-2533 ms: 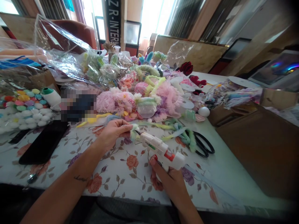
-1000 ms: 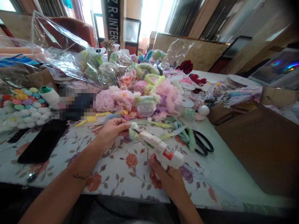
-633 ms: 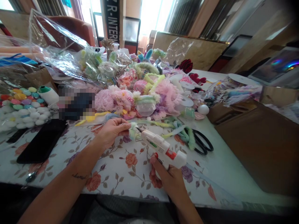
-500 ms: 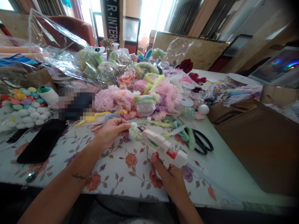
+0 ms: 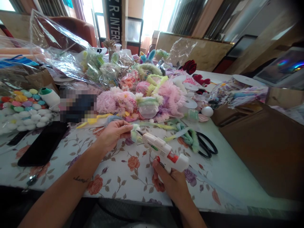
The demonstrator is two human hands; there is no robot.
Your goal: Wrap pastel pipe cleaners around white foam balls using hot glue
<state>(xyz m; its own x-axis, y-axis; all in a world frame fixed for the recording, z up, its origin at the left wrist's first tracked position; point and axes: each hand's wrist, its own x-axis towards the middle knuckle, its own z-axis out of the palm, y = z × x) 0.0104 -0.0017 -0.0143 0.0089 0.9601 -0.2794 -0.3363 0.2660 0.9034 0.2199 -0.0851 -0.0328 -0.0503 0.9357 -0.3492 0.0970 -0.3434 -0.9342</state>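
Observation:
My left hand (image 5: pixel 117 132) pinches a small fuzzy piece of pale green and white trim (image 5: pixel 135 133) between thumb and fingers, above the flowered tablecloth. A white glue gun (image 5: pixel 158 146) with red and green details is gripped in my right hand (image 5: pixel 172 177), one finger at its red trigger. Its dark nozzle touches or nearly touches the fuzzy trim; I cannot tell which. Just beyond the gun lies a pastel green and yellow fuzzy strip (image 5: pixel 186 134), partly over black-handled scissors (image 5: pixel 207 145).
A black phone (image 5: pixel 42 144) lies at the left, near bags of pompoms (image 5: pixel 26 117) and a thread spool (image 5: pixel 49 97). Fluffy pink and pastel craft pieces (image 5: pixel 169 98) heap across the back. At the right stands a cardboard box (image 5: pixel 263 148), with a white ball (image 5: pixel 207 111) beside it.
The glue gun has shifted slightly left, bringing its nozzle closer to the fuzzy trim. My left hand keeps its pinch in nearly the same place.

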